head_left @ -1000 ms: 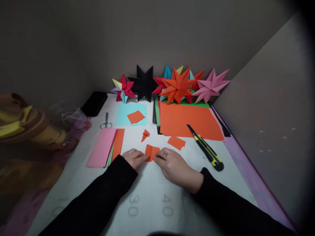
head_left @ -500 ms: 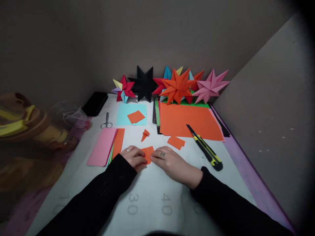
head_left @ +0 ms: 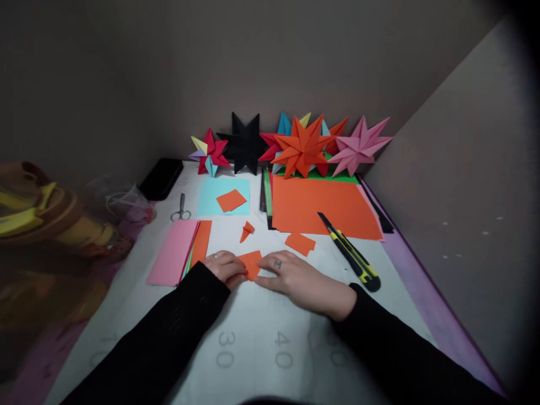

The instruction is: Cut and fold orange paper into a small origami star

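Note:
A small orange paper square [head_left: 252, 263] lies on the white mat between my hands. My left hand [head_left: 225, 266] is closed on its left edge, fingertips curled down over the paper. At the right edge, my right hand [head_left: 297, 281] has its thumb and fingers parted, with the fingertips touching or very near the paper. Just beyond stands a small folded orange piece [head_left: 247, 231]. Farther right is another orange paper piece [head_left: 300, 243]. Two overlapping orange pieces [head_left: 231, 200] rest on a light blue sheet [head_left: 205, 197].
A yellow-black utility knife [head_left: 353, 256] lies on the right, its blade over orange sheets [head_left: 316, 202]. Scissors [head_left: 181, 211] and a pink paper stack [head_left: 172, 253] sit left. Along the wall stand folded paper stars [head_left: 304, 147]; a black phone-like object [head_left: 161, 179] is back left.
My right thumb has moved apart from the fingers, uncovering more of the orange square's right side. My left hand stays on the paper. The whole view has shifted slightly.

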A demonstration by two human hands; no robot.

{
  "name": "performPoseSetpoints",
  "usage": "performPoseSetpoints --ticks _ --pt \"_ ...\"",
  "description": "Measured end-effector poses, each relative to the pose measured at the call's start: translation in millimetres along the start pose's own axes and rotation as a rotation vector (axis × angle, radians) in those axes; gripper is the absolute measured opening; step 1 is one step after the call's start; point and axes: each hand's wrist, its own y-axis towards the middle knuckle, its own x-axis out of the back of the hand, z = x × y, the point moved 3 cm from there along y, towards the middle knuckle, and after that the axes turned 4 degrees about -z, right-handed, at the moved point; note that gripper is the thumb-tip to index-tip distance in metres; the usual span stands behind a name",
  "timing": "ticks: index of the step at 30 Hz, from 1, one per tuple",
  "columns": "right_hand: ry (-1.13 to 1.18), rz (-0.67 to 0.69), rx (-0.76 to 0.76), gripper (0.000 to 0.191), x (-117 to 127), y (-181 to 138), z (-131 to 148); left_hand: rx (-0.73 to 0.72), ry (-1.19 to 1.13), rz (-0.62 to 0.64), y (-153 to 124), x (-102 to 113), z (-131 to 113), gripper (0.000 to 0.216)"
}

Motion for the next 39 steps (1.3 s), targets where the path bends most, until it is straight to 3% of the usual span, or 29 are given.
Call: performPoseSetpoints --ticks 9,13,19,26,39 --pt "0.149 -0.019 -0.025 0.026 0.0 6.3 8.4 0.126 0.031 0.045 5.2 0.7 -6.3 0.017" --pt "0.244 -0.023 -0.159 0.026 -4.4 1.5 5.1 0.168 0.032 0.074 7.1 2.7 -8.8 0.017" --pt "0.131 -0.006 0.012 0.039 -18.8 -13.2 4.2 0.183 0.052 0.087 11.7 2.9 -10.6 0.016" --pt "0.123 -0.025 -0.006 0.043 -28.7 -15.9 -0.8 0.209 0.015 0.150 20.3 2.3 -9.4 0.018" --pt "0.102 -0.009 -0.017 0.043 -16.4 -13.0 -1.0 0.271 0.095 0.134 19.4 -1.6 -10.3 0.021"
